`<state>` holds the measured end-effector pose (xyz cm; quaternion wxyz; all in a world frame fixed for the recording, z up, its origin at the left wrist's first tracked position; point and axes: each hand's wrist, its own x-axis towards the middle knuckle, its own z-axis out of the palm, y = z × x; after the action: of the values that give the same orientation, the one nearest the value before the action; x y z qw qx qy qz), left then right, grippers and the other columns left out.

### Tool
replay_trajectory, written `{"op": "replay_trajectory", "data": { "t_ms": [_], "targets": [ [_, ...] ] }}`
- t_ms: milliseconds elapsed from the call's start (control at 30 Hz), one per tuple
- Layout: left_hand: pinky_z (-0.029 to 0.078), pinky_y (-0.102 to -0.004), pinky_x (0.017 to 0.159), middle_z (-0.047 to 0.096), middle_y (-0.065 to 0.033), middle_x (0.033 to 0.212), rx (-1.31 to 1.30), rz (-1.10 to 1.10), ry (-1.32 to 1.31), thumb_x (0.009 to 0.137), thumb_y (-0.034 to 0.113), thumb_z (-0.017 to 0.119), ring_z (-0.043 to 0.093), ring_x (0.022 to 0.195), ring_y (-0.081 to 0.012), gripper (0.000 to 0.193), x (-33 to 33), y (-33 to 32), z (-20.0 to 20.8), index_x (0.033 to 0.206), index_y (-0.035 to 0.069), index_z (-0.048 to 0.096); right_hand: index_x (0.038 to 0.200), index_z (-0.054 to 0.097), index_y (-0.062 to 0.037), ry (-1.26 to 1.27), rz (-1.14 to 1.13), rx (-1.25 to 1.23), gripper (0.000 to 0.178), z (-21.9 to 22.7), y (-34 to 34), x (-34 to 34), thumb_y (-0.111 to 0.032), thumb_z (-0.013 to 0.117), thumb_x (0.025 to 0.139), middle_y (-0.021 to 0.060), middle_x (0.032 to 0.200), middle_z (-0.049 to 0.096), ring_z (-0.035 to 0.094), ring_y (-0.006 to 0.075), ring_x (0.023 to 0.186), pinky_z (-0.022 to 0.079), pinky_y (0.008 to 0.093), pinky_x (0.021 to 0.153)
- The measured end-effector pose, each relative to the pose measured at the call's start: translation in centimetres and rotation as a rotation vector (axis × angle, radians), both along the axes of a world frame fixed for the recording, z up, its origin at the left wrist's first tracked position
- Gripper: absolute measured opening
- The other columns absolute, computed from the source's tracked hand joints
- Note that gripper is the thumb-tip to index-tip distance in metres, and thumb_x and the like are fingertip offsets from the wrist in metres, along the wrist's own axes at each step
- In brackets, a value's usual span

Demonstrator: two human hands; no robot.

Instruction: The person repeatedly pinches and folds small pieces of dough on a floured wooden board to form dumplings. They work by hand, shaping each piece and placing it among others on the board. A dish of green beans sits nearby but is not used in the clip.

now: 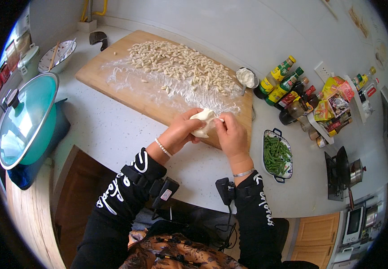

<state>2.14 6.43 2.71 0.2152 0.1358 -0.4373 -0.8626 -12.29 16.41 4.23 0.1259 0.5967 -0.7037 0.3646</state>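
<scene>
A soft white lump of dough (206,120) is held up over the near edge of a wooden board (129,96). My left hand (180,132) is closed around its left side, with the thumb on top. At the dough's right edge, my right hand (233,136) pinches it between thumb and fingers. Beyond my hands, a heap of small shaped dough pieces (171,58) covers the far part of the board. Loose flour (203,99) is smeared across the wood in front of them. A metal scoop or small bowl of flour (246,77) sits at the board's far right corner.
On the right, green beans (276,154) lie in a patterned dish, with sauce bottles (280,83) and a rack of packets (335,101) behind. A dark pan (343,166) stands farther right. At left are a glass lid (25,123), a patterned bowl (63,60) and a dark-bladed tool (98,38).
</scene>
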Motion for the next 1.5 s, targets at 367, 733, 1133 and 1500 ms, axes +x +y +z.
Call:
{"op": "replay_trajectory", "data": {
  "t_ms": [367,733,1133,1500],
  "targets": [
    [0.043,-0.0226,0.057,0.06,-0.0029,0.105,0.112,0.049,0.096,0.085,0.017,0.057,0.056,0.079,-0.0109,0.047,0.5,-0.4,-0.2,0.13,0.008,0.046,0.094,0.061,-0.0047,-0.486,-0.004,0.23,0.016,-3.7,3.0,-6.3,-0.02,0.062,0.087,0.0125,0.082,0.064,0.062,0.0315,0.071,0.049,0.0369,0.064],
    [0.041,-0.0245,0.051,0.059,-0.0035,0.092,0.16,0.134,0.046,0.084,0.013,0.056,0.055,0.068,-0.0113,0.04,0.5,0.0,0.3,0.123,0.006,0.048,0.116,0.058,-0.0169,-0.161,-0.029,0.282,0.051,-4.6,2.9,-5.4,-0.022,0.078,0.07,0.0062,0.107,0.053,0.051,0.0285,0.107,0.041,0.0376,0.093],
    [0.043,-0.023,0.059,0.06,-0.0029,0.103,0.127,0.074,0.046,0.084,0.016,0.057,0.056,0.08,-0.0114,0.045,0.8,-0.5,0.2,0.128,0.009,0.048,0.108,0.059,-0.0158,0.03,-0.129,0.232,0.039,-4.8,1.7,-7.1,-0.021,0.075,0.073,0.0044,0.097,0.054,0.055,0.0244,0.092,0.039,0.0403,0.086],
    [0.04,-0.0244,0.052,0.056,-0.0026,0.089,0.217,0.209,0.105,0.085,0.015,0.056,0.053,0.068,-0.0123,0.038,0.7,-0.3,0.6,0.121,0.007,0.048,0.102,0.059,-0.0052,-0.657,-0.141,0.482,0.024,-2.3,3.2,-9.0,-0.025,0.045,0.1,0.001,0.073,0.06,0.054,0.0092,0.064,0.045,0.0236,0.058]
  ]
}}
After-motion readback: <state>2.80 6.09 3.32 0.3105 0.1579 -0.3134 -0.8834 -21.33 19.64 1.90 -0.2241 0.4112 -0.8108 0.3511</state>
